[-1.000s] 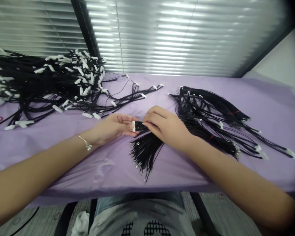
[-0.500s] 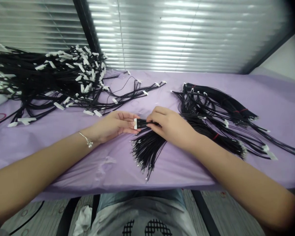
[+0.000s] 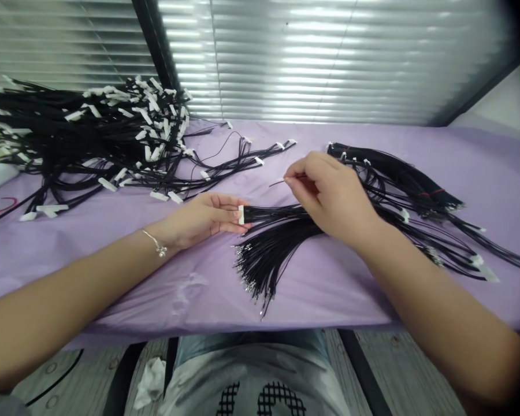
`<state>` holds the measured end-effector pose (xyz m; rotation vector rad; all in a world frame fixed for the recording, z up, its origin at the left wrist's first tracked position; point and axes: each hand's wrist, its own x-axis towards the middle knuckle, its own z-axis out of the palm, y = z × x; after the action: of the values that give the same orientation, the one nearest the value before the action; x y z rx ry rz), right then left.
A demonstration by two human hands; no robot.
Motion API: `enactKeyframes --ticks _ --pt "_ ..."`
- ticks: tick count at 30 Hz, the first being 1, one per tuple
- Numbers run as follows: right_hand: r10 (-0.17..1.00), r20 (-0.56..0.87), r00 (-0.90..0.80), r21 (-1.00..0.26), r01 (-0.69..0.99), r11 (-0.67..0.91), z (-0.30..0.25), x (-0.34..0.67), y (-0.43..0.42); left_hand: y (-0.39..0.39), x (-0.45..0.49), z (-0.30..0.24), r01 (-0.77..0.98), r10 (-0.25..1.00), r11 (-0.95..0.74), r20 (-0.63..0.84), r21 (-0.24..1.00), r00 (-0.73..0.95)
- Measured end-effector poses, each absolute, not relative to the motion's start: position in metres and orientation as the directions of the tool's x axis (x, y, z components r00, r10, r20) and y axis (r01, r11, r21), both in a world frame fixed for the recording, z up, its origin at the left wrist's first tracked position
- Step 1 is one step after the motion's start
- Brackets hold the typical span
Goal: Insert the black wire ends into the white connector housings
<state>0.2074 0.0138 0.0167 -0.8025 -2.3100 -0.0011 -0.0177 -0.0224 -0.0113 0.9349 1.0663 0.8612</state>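
My left hand [image 3: 203, 220] pinches a small white connector [image 3: 241, 214] from which several black wires run off to the right. Raised above the wires, my right hand [image 3: 329, 193] pinches a single thin black wire [image 3: 278, 182] whose tip points left. Below both hands a loose bundle of black wires [image 3: 266, 254] with bare metal ends fans out on the purple table cover [image 3: 112, 254].
A large heap of black cables with white connectors [image 3: 91, 133] fills the back left. Tied bundles of black wires [image 3: 398, 179] lie at the right. Window blinds rise behind the table. The table's front edge runs just above my lap.
My right hand has lifted up and to the right, away from the connector, drawing a single wire out. My left hand has stayed put, still holding the connector.
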Motion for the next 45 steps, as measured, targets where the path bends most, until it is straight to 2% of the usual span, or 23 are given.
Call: enactKeyframes --ticks 2,6,8,14,21,28,38,42,45 --pt "0.576 0.576 -0.58 -0.243 0.552 0.798 0.011 0.201 0.007 -0.022 -0.018 -0.012 -0.119 0.91 0.362 -0.323 0.924 0.262" --pt "0.56 0.34 -0.756 -0.215 0.517 0.829 -0.004 0.189 -0.006 -0.021 -0.02 -0.015 -0.13 0.906 0.347 -0.296 0.929 0.303" --pt "0.554 0.304 -0.775 -0.207 0.514 0.833 -0.009 0.185 -0.009 -0.021 -0.02 -0.015 -0.123 0.905 0.353 -0.305 0.927 0.297" --pt "0.65 0.406 -0.643 -0.389 0.522 0.759 -0.014 0.185 -0.005 -0.023 -0.018 -0.01 -0.097 0.902 0.379 -0.343 0.92 0.264" --pt "0.709 0.415 -0.571 -0.439 0.557 0.705 -0.018 0.182 -0.003 -0.024 -0.017 -0.009 -0.106 0.9 0.378 -0.338 0.92 0.274" --pt "0.677 0.412 -0.609 -0.483 0.484 0.73 -0.016 0.183 -0.003 -0.024 -0.018 -0.01 -0.092 0.899 0.378 -0.342 0.921 0.275" --pt "0.676 0.381 -0.63 -0.471 0.497 0.729 -0.018 0.181 -0.002 -0.022 -0.019 -0.013 -0.127 0.9 0.381 -0.336 0.916 0.278" --pt "0.714 0.344 -0.61 -0.426 0.576 0.698 -0.02 0.178 0.0 -0.02 -0.019 -0.014 -0.123 0.895 0.385 -0.338 0.915 0.292" --pt "0.676 0.326 -0.66 -0.388 0.559 0.733 -0.018 0.18 0.002 -0.02 -0.02 -0.015 -0.125 0.895 0.384 -0.336 0.915 0.294"
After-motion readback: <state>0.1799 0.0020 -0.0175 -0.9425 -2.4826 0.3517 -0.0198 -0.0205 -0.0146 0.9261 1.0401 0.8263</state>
